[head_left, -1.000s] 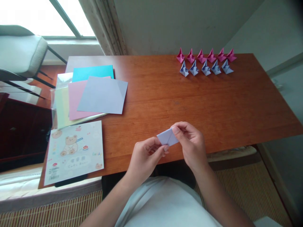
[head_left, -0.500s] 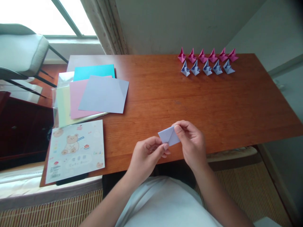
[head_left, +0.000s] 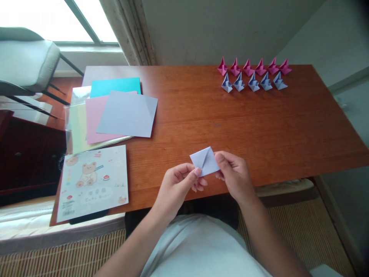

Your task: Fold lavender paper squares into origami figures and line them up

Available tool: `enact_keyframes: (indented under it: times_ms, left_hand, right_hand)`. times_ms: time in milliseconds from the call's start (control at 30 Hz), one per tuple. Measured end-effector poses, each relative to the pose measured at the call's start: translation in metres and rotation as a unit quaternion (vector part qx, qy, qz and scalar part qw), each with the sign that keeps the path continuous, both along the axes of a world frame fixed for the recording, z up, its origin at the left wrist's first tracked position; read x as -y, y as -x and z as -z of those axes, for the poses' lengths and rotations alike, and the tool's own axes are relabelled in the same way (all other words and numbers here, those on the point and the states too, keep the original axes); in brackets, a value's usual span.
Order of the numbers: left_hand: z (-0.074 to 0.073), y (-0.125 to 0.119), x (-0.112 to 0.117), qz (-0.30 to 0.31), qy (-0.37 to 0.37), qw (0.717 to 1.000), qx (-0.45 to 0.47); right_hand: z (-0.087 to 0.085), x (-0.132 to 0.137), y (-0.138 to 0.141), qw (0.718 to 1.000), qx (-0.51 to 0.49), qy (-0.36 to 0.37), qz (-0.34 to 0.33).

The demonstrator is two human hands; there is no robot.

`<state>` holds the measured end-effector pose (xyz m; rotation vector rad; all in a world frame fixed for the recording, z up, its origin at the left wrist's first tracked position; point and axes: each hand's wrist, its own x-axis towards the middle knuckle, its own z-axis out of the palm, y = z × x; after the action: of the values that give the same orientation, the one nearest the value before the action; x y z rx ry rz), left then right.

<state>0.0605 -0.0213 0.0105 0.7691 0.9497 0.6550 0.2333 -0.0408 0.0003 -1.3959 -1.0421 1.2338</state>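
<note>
A small folded piece of pale lilac origami paper is held up over the front edge of the table, with a slanting crease or flap edge across its face. My left hand pinches its lower left edge between thumb and fingers. At its right corner, my right hand grips it with the thumb on top and the fingers behind, partly hidden. Toward the back right stand a row of pink folded paper figures and, in front of them, a row of lilac folded paper figures.
On the left of the wooden table lie a lilac sheet, a pink sheet, a turquoise sheet and yellowish sheets in clear wrapping. A bear-printed cover lies nearer me. A chair stands beyond the left edge.
The folded paper has turned in my hands and shows a larger, diamond-like face. My right thumb has moved from its top edge to its right corner.
</note>
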Motion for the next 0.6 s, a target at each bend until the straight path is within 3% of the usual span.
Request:
enact_keyframes:
  times_ms: [200,433,533,600]
  left_hand:
    - [0.000,-0.003,0.001,0.007,-0.044,0.998,-0.044]
    - [-0.002,-0.003,0.003,0.012,-0.124,0.985,-0.123]
    - [0.001,-0.002,0.003,0.019,-0.134,0.981,-0.139]
    - [0.003,-0.002,0.003,0.021,-0.124,0.984,-0.128]
  right_hand:
    - [-0.008,-0.001,0.001,0.988,0.147,-0.035,0.039]
    - [-0.009,-0.001,0.006,0.912,0.371,-0.167,0.063]
    - [-0.008,-0.001,0.008,0.886,0.415,-0.198,0.059]
    - [-0.008,-0.001,0.008,0.884,0.418,-0.202,0.054]
